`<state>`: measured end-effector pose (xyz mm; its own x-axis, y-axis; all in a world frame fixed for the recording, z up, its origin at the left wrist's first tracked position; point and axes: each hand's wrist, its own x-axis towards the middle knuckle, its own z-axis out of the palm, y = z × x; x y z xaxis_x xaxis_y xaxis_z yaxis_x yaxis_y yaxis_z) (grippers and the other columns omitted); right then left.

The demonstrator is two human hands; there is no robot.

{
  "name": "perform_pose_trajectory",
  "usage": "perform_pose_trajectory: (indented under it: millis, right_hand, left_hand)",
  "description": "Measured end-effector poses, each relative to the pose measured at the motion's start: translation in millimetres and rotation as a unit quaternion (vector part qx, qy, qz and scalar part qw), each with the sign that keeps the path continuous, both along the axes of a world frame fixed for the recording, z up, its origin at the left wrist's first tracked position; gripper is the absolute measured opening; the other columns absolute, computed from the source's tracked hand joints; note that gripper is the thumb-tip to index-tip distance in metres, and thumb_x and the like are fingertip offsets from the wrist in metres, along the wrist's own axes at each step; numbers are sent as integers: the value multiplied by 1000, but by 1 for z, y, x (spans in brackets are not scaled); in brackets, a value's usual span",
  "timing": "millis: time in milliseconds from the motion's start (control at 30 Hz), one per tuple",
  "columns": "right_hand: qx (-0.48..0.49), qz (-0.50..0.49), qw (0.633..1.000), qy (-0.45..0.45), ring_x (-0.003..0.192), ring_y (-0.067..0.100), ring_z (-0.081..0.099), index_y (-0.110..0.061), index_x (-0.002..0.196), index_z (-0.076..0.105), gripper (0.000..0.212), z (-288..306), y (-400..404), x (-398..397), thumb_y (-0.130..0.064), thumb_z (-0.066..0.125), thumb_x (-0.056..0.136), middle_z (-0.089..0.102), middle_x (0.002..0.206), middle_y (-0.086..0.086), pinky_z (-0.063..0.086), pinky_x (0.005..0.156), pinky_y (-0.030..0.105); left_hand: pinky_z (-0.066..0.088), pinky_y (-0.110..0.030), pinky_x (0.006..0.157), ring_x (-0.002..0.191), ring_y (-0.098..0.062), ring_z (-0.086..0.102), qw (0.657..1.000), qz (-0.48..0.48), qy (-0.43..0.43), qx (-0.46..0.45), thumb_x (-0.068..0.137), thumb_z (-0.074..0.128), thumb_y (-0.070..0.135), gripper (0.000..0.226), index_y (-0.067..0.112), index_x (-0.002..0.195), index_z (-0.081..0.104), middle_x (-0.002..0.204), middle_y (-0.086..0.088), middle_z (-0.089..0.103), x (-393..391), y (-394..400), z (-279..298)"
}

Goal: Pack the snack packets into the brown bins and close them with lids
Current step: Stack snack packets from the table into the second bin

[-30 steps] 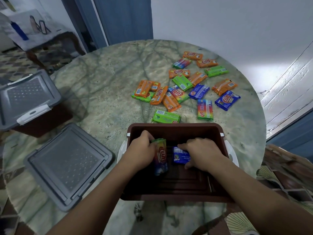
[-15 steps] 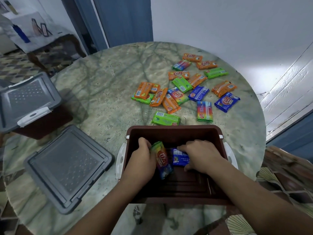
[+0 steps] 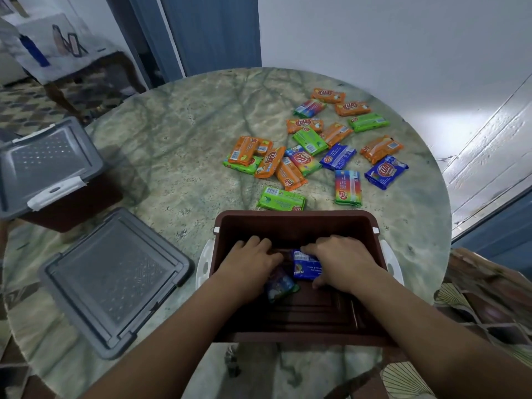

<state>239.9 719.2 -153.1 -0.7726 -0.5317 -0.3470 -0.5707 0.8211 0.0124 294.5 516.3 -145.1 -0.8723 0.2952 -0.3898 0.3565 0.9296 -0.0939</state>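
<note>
Snack packets: most lie loose in a scattered group (image 3: 313, 151) on the far right part of the round marble tabletop (image 3: 184, 133), orange, green, blue and rainbow-striped ones, some overlapping.
Open bin: a brown bin (image 3: 293, 220) stands at the near edge of the tabletop, lid off, with a white latch on each side.
In the bin: only two packets show, a blue packet (image 3: 305, 263) and a darker packet (image 3: 278, 285) just left of it, low on the bin floor.
Left hand: the left hand (image 3: 250, 262) is inside the bin, fingers bent over the darker packet; the grip itself is hidden.
Right hand: the right hand (image 3: 341, 262) is inside too, fingers and thumb curled round the blue packet.
Loose lid: a grey lid (image 3: 112, 279) lies flat on the tabletop, left of the open bin.
Second bin: another brown bin (image 3: 72, 208) at the far left already wears a grey lid.
Progress: an early stage of this bin, by my reading; many packets remain to pack, then the lid.
</note>
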Motion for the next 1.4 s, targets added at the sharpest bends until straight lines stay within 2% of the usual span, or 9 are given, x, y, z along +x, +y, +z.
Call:
perform_pose_trajectory:
  millis: [233,333,533,733,933,1067,1200,1300,1400]
  right_hand:
    - [-5,-19,1000,9,113,25,61,-27,137,49,71,-2,1,-1,-48,82,77,65,124,-1,48,87,39]
    - [-12,-27,1000,7,110,25,62,-24,132,45,69,-2,0,1,-47,82,78,66,121,1,46,81,37]
    - [-24,-22,999,-9,110,25,62,-27,132,51,63,3,0,2,-50,79,80,66,121,-1,49,85,38]
    - [-68,-38,997,-22,93,25,64,-32,121,62,41,9,-2,4,-52,55,86,65,109,-4,54,73,36]
    - [-121,-86,986,-77,84,23,64,-34,129,52,36,11,0,3,-37,44,93,67,103,-1,56,71,40]
    - [-124,-95,983,-100,93,20,64,-35,134,57,43,6,0,-2,-35,47,92,67,115,-1,58,76,39]
    - [-125,-79,987,-59,104,20,65,-31,140,60,49,3,2,-3,-32,52,92,68,126,-2,57,83,36]
    - [-128,-74,989,-26,120,20,62,-29,143,59,49,2,4,-6,-38,62,95,65,136,-3,54,95,36]
    - [-118,-69,990,-15,121,21,61,-30,142,60,52,1,4,-6,-49,65,94,64,136,-5,54,94,37]
  left_hand:
    - [45,-42,94,117,-33,51,992,118,26,25,92,69,34,55,19,140,47,131,-12,48,3,5,-9]
    - [48,-43,89,113,-32,56,991,116,41,54,95,64,32,48,20,139,48,128,-11,51,-1,8,-7]
    - [48,-42,89,111,-30,56,991,110,47,60,95,63,34,38,21,131,60,124,-9,52,-4,10,-8]
    - [47,-41,88,111,-29,55,990,116,50,70,92,64,34,36,24,127,64,122,-8,51,-5,8,-9]
    - [47,-42,87,109,-29,56,989,115,55,73,92,65,32,34,25,126,65,120,-7,51,-4,7,-9]
    - [46,-42,89,111,-29,55,989,111,57,76,94,62,28,34,26,128,63,123,-6,51,-4,6,-8]
    - [46,-42,90,111,-28,56,989,114,60,76,94,62,28,32,27,126,64,122,-6,52,-4,5,-8]
    - [47,-42,89,110,-28,56,989,113,62,73,95,61,28,29,26,124,64,122,-6,52,-3,6,-8]
    - [46,-42,89,110,-29,56,989,113,64,72,95,60,28,28,25,123,64,122,-6,52,-3,6,-8]
